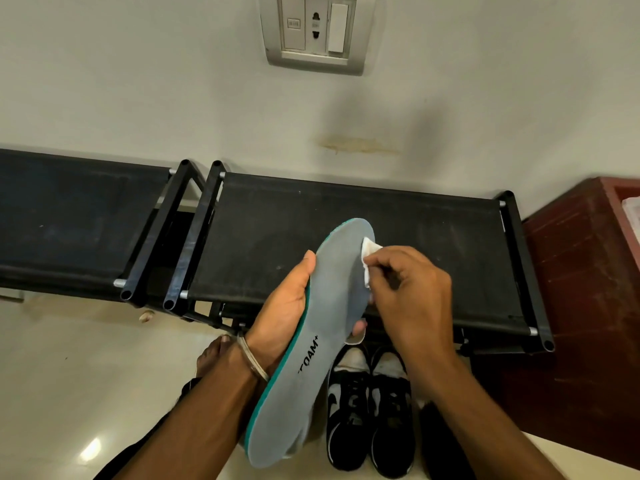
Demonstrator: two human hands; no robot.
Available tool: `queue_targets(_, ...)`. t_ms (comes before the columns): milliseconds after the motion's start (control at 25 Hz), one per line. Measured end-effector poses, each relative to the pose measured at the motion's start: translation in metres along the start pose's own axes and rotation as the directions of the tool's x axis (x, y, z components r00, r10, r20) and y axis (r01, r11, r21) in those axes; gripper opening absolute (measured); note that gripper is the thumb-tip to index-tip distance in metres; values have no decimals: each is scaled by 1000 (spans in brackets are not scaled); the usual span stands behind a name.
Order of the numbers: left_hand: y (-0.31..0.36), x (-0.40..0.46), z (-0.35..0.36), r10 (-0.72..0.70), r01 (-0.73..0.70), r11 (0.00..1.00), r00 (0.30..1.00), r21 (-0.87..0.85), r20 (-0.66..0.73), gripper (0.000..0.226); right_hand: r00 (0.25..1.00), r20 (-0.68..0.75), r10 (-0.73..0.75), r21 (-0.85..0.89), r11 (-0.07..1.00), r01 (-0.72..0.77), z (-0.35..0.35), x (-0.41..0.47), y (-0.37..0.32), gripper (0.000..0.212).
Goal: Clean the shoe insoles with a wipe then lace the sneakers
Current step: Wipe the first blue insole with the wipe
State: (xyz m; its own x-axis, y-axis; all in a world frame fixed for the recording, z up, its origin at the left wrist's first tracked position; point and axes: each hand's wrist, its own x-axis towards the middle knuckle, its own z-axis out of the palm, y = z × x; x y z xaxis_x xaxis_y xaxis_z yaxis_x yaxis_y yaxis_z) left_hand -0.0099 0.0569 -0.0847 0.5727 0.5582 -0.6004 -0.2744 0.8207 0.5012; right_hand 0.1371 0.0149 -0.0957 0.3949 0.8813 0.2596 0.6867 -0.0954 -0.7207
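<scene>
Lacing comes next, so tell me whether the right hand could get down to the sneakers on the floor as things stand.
Probably yes. The sneakers stand uncovered just below the right hand, nothing between them. But its grip is pinching the wipe against the insole, so it would need to drop that first.

Single head view, looking forward-down, close over hands; shoe rack (346,244) against wall beyond.

Two black fabric-topped racks (346,237) side by side against a pale wall, socket plate (313,31) above, maroon cabinet (585,289) alongside.

Bare forearms, thin metal bangle (252,359) on left wrist
</scene>
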Motion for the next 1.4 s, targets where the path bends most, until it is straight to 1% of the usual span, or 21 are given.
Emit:
queue_targets(40,1,0,1,-4,4,1000,1000,0,-16,60,1000,6,16,15,1000,-16,-1,-2,-2,14)
queue_targets(80,3,0,-1,-8,7,1000,999,-13,-36,61,998,48,-29,30,999,28,2,-12,-12,14)
queue_targets(160,9,0,-4,-34,32,998,999,-60,-34,68,965,177,-193,52,981,187,11,-35,-36,14)
queue_targets(200,11,0,-6,-40,37,996,999,-83,-36,70,948,208,-242,57,970,235,13,-38,-37,14)
queue_targets(240,11,1,-7,-31,27,995,999,-96,-40,69,947,207,-246,38,969,243,14,-34,-31,14)
queue_targets(280,10,2,-8,-6,1,995,999,-95,-47,65,962,163,-220,1,975,223,14,-27,-22,14)
queue_targets(320,8,3,-7,21,-25,996,998,-83,-56,62,981,104,-165,-19,986,168,12,-19,-16,14)
queue_targets(360,7,3,-6,39,-43,996,997,-74,-60,59,994,56,-95,4,996,94,9,-15,-12,14)
queue_targets(480,10,4,-5,46,-53,993,996,-102,-75,60,994,-10,107,212,972,-102,1,-9,-14,16)
queue_targets(560,13,1,-7,27,-32,987,999,-159,-30,64,987,-21,161,271,951,-150,-1,-6,-14,17)
queue_targets(640,10,0,-8,40,-33,984,999,-176,33,64,991,-29,133,251,960,-121,0,-5,-10,14)
queue_targets(760,5,-2,-1,65,-48,987,992,-154,109,57,996,-29,83,184,980,-76,3,-6,-7,12)
queue_targets(840,2,-3,5,39,-23,993,989,-116,142,56,996,-36,80,180,981,-72,2,-2,-3,11)
queue_targets(960,-1,-1,8,-17,24,998,994,-64,109,53,997,-43,70,143,988,-63,3,0,0,13)
queue_targets(1040,-2,1,6,-24,32,995,996,-94,85,54,999,2,41,149,988,-41,10,-6,-9,14)
queue_targets(1160,4,2,0,-21,32,976,998,-217,57,61,986,115,-117,217,972,90,20,-25,-32,13)
queue_targets(1240,5,2,-3,-26,39,974,998,-225,62,61,968,140,-208,178,967,182,19,-24,-30,12)
queue_targets(1280,2,3,-3,-23,38,977,997,-211,72,58,975,108,-193,128,975,179,17,-18,-20,12)
queue_targets(1320,-1,4,-2,-19,32,983,997,-180,71,55,989,60,-133,90,988,127,15,-11,-10,13)
queue_targets(1360,-3,4,0,-16,23,990,999,-140,47,54,998,25,-57,87,995,54,12,-6,-4,14)
queue_targets(1400,-3,4,1,-24,27,991,999,-128,28,55,1000,8,-14,97,995,13,12,-5,-4,15)
